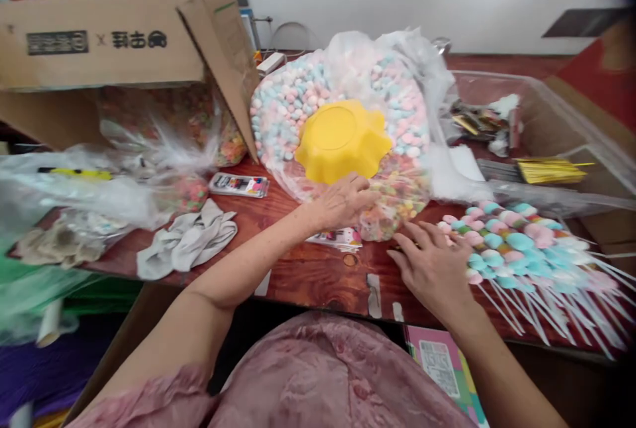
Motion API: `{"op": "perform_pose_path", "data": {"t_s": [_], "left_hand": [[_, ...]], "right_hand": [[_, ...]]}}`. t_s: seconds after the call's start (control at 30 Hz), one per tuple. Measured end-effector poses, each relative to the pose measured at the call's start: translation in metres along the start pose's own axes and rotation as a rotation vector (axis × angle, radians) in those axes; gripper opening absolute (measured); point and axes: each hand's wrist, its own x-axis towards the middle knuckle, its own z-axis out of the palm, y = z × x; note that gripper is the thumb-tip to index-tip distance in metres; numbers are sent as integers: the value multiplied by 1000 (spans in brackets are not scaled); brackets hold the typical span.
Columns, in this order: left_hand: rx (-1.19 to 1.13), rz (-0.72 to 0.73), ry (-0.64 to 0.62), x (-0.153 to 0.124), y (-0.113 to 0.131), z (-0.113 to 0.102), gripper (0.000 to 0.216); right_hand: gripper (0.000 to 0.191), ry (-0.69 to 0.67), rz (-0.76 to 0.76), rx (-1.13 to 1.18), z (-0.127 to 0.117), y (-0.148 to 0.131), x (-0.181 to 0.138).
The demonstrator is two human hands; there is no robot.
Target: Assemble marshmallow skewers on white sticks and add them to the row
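My left hand (350, 201) is over the front of a small clear bag of colourful gummy candy (397, 196), its fingers loosely bent and apart. Just behind it, a yellow wavy-edged bowl (338, 136) lies upside down on a large clear bag of pastel marshmallows (293, 97). My right hand (434, 266) is low over the table, fingers spread, thumb side near the gummy bag's front corner. Close to its right lies a pile of marshmallow skewers (521, 242) on white sticks. Neither hand visibly grips anything.
A cardboard box (124, 30) with bagged candy stands at the left. Grey gloves (189, 239) and a small printed packet (239, 184) lie on the red-brown table (303, 275). At the right, a clear plastic bin (561, 110) holds wrappers and gold twist ties (551, 171).
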Motion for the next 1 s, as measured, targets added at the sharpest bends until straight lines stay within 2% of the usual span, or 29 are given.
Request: {"op": "perform_pose_path", "data": {"t_s": [0.1,0.17,0.27,0.37,0.47,0.57,0.67,0.73,0.77,0.83,0.93,1.0], "left_hand": [[-12,-175,-55,-60,10,-29,24],[-2,-394,-119,-110,22,-41,23],[54,-731,-216,-177,44,-41,25],[117,-913,-253,-208,65,-30,22],[106,-884,-135,-197,70,-25,23],[88,-664,-65,-155,60,-21,19],[81,-374,-176,-108,50,-4,15],[106,-261,-260,-89,46,14,15],[129,-232,-278,-84,44,23,17],[220,-222,-233,-82,37,39,22],[265,-169,-141,-87,25,51,26],[284,-134,-53,-90,22,52,25]], "right_hand": [[15,188,-37,90,-7,0,-7],[13,286,-64,169,-6,-3,-15],[12,304,-136,302,4,-18,-23],[11,250,-209,406,14,-42,-20],[12,230,-247,474,13,-64,-6],[12,239,-241,493,3,-81,5],[13,246,-221,482,-11,-87,0],[14,252,-193,470,-17,-79,-12],[14,257,-156,445,-19,-70,-20],[14,287,-35,345,-23,-41,-41],[13,378,184,123,-32,24,-76],[9,470,268,30,-40,67,-93]]}}
